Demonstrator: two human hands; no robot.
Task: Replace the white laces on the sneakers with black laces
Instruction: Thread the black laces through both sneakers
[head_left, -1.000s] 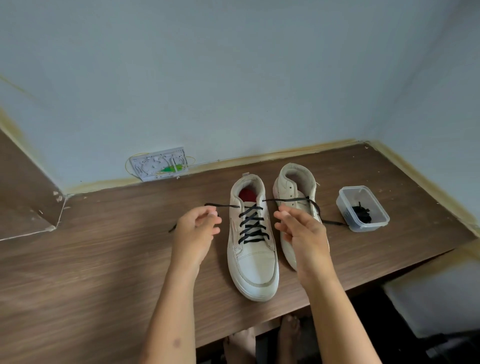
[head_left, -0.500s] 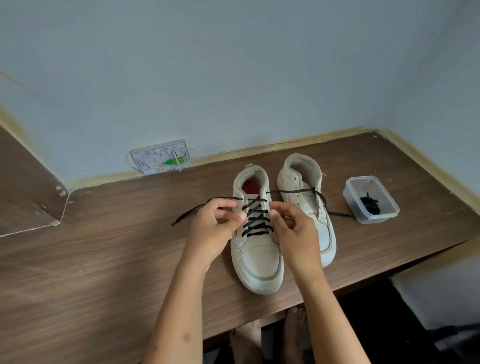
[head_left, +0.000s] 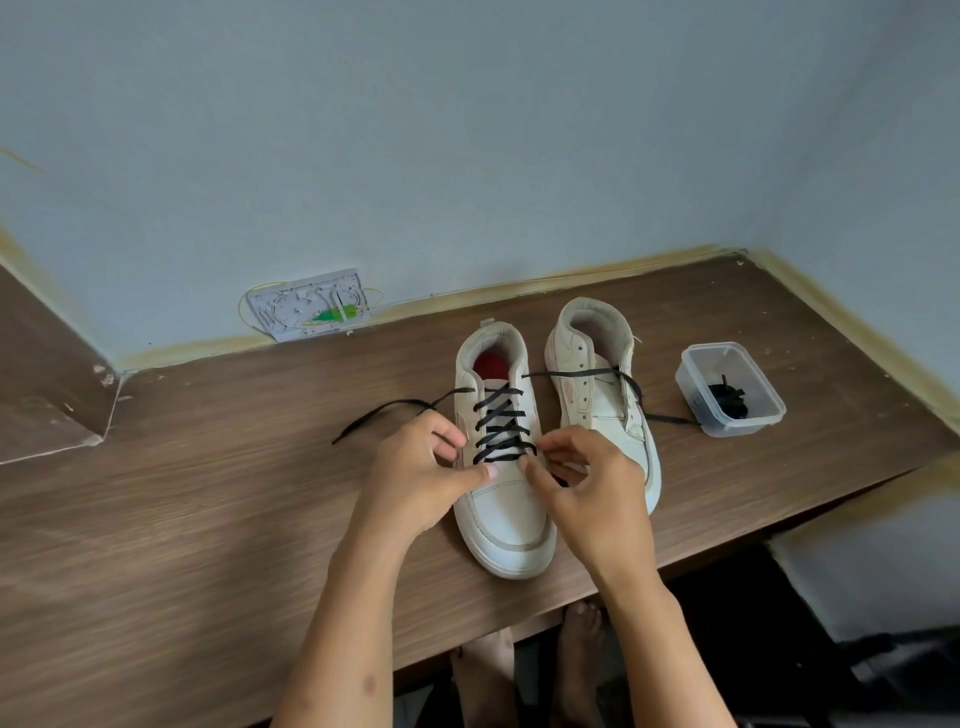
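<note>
- Two white sneakers stand side by side on the wooden table (head_left: 208, 519), toes toward its near edge, heels toward the far edge and the wall.
- The left sneaker (head_left: 506, 499) carries a black lace (head_left: 501, 423) crossed through its eyelets up to the collar; its toe reaches almost to the near edge.
- One loose end of that lace trails left across the table top toward the left edge; the other end runs right, over the right sneaker (head_left: 602, 395), and down onto the table near the container.
- The right sneaker sits just beside the left one, a little further back; no lace is threaded through its eyelets.
- The left hand (head_left: 421, 473) is at the left side of the laced sneaker, fingers curled, thumb tip pressed on the upper just below the lowest lace crossing. Whether it pinches the lace I cannot tell.
- The right hand (head_left: 587, 483) is at the right side of the same sneaker, thumb and forefinger brought together at the lowest crossing, apparently pinching the lace there.
- A clear plastic container (head_left: 730, 387) stands near the right edge of the table, apart from the sneakers, with another bundled black lace (head_left: 727, 400) inside.
- A grey electrical box (head_left: 309, 304) is mounted on the wall at the far edge.
- Bare feet (head_left: 535, 670) show below the near edge.
</note>
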